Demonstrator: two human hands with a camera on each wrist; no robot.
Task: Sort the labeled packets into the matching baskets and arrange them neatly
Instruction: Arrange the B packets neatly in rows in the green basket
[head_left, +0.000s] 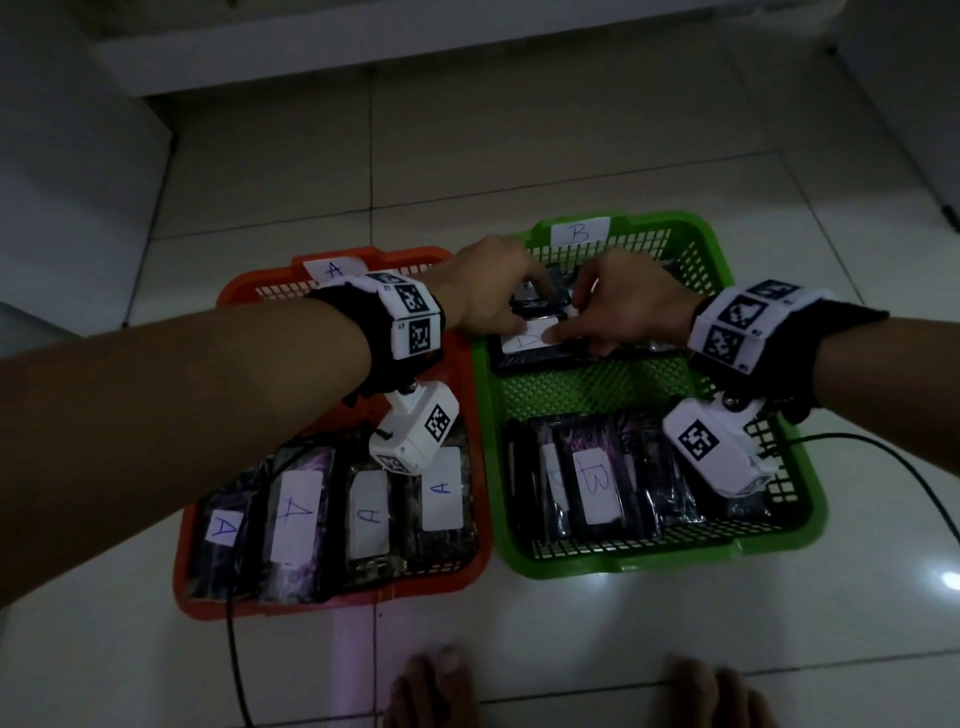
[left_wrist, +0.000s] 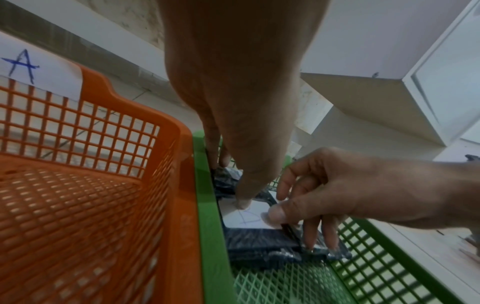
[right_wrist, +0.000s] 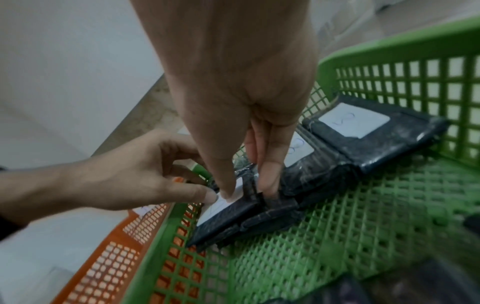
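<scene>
both hands are working over a dark packet (head_left: 524, 349) lying flat at the far left corner of the green basket (head_left: 810, 512), hard against its left wall. the left hand (head_left: 485, 291) is reaching across from over the orange basket (head_left: 480, 561); its thumb is pressing down on the packet's white label (left_wrist: 245, 216), while its fingers are curling down at the packet's far end, so the packet is sitting under and between thumb and fingers. the right hand (head_left: 631, 306) is coming from the other side, its thumb pressing on the same label and its fingers (left_wrist: 310, 234) reaching down along the packet's right edge, into the seam beside a neighbouring packet (right_wrist: 306, 172); it is pinching that edge, though the wrist view is blurred and how deep the fingers are going cannot be told. more dark packets labelled b (head_left: 597, 486) are standing in a row along the green basket's near edge, and one more (right_wrist: 374, 131) is lying by its far wall. packets marked a (head_left: 371, 514) are filling the near edge of the orange basket.
</scene>
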